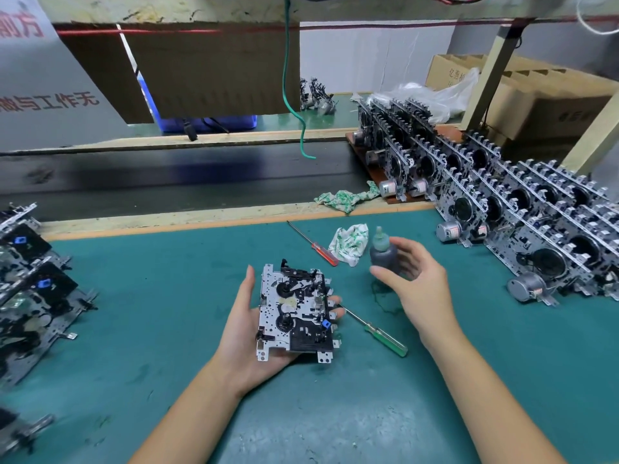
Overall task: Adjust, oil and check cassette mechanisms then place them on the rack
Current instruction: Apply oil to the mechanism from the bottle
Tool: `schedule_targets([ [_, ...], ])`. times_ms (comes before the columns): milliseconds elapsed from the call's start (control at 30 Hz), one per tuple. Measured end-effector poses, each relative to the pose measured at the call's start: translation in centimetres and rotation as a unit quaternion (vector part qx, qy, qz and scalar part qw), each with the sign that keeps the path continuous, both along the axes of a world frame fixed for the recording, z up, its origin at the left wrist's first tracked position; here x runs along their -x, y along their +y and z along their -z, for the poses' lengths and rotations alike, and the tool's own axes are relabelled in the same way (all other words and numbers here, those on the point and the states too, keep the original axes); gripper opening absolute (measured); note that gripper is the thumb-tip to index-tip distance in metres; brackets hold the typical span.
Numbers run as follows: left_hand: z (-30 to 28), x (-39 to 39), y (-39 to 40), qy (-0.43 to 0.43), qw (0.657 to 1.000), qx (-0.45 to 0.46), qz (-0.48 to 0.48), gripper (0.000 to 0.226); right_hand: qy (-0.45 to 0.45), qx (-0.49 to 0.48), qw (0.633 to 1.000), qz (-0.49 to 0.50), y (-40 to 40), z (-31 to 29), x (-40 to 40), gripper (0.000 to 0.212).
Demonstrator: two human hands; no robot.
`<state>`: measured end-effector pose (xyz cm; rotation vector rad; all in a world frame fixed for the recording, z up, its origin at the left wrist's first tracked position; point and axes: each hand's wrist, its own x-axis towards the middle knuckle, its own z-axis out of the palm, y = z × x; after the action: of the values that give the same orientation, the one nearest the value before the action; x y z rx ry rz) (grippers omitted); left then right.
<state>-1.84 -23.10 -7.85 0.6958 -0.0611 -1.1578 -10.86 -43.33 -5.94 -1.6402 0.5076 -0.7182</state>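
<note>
A cassette mechanism (294,309), a perforated metal plate with black parts and two spindles, lies face up in my left hand (241,333). The palm is under it, the thumb runs along its left edge and the fingertips curl round its right edge. A small dark oil bottle (382,254) with a pale nozzle stands upright on the green mat (167,296). My right hand (422,283) is cupped around the bottle with thumb and fingers spread, and I see no firm grip. Rows of mechanisms with motors (522,209) stand upright on the rack at the right.
A green-handled screwdriver (385,338) lies just right of the held mechanism. A red-handled screwdriver (321,252) and a patterned cloth (350,244) lie left of the bottle. More mechanisms (30,289) are piled at the left edge. A dark conveyor belt (167,175) runs behind the mat.
</note>
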Motion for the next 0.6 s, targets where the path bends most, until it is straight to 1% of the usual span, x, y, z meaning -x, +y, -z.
schedule_targets([
  [100, -0.2, 0.1, 0.0, -0.013, 1.000, 0.002, 0.009, 0.090, 0.007, -0.042, 0.999, -0.017, -0.1, 0.7, -0.4, 0.043],
  [167, -0.3, 0.1, -0.1, -0.020, 1.000, 0.002, 0.020, 0.090, 0.020, -0.037, 0.999, -0.002, 0.2, 0.9, -0.5, 0.042],
  [200, -0.4, 0.1, -0.1, -0.018, 1.000, 0.004, 0.025, 0.091, 0.013, 0.000, 0.999, 0.038, 0.4, 0.7, -0.3, 0.042],
  [233, -0.4, 0.1, -0.1, -0.015, 0.999, 0.010, 0.031, 0.091, -0.008, 0.066, 0.994, 0.088, 0.5, 0.2, 0.0, 0.040],
  [267, -0.5, 0.0, 0.0, -0.012, 0.999, 0.015, 0.041, 0.092, -0.038, 0.153, 0.979, 0.127, 0.7, -0.4, 0.4, 0.036],
  [300, -0.7, 0.0, 0.1, -0.014, 0.998, 0.016, 0.053, 0.092, -0.068, 0.236, 0.959, 0.138, 0.8, -0.9, 1.0, 0.030],
  [333, -0.8, 0.0, 0.2, -0.019, 0.998, 0.013, 0.064, 0.092, -0.076, 0.297, 0.945, 0.116, 0.9, -1.4, 1.6, 0.025],
  [367, -0.9, 0.0, 0.3, -0.027, 0.997, 0.008, 0.075, 0.092, -0.056, 0.336, 0.938, 0.069, 1.1, -1.9, 2.1, 0.023],
  [400, -1.0, 0.0, 0.4, -0.038, 0.996, 0.004, 0.083, 0.091, -0.010, 0.370, 0.929, 0.009, 1.4, -2.2, 2.6, 0.026],
  [433, -1.0, 0.1, 0.4, -0.048, 0.995, -0.005, 0.091, 0.089, 0.053, 0.407, 0.911, -0.051, 1.9, -2.3, 3.1, 0.033],
  [500, -0.8, 0.1, 0.5, -0.076, 0.989, -0.056, 0.111, 0.084, 0.158, 0.481, 0.848, -0.158, 2.8, -1.7, 4.0, 0.055],
  [533, -0.8, 0.2, 0.5, -0.097, 0.984, -0.084, 0.127, 0.081, 0.185, 0.506, 0.820, -0.194, 3.2, -1.3, 4.4, 0.062],
  [567, -1.0, 0.3, 0.5, -0.118, 0.977, -0.105, 0.140, 0.079, 0.197, 0.524, 0.801, -0.211, 3.4, -1.0, 4.6, 0.064],
  [600, -1.2, 0.3, 0.4, -0.134, 0.972, -0.125, 0.149, 0.079, 0.203, 0.537, 0.791, -0.214, 3.4, -0.9, 4.8, 0.063],
])
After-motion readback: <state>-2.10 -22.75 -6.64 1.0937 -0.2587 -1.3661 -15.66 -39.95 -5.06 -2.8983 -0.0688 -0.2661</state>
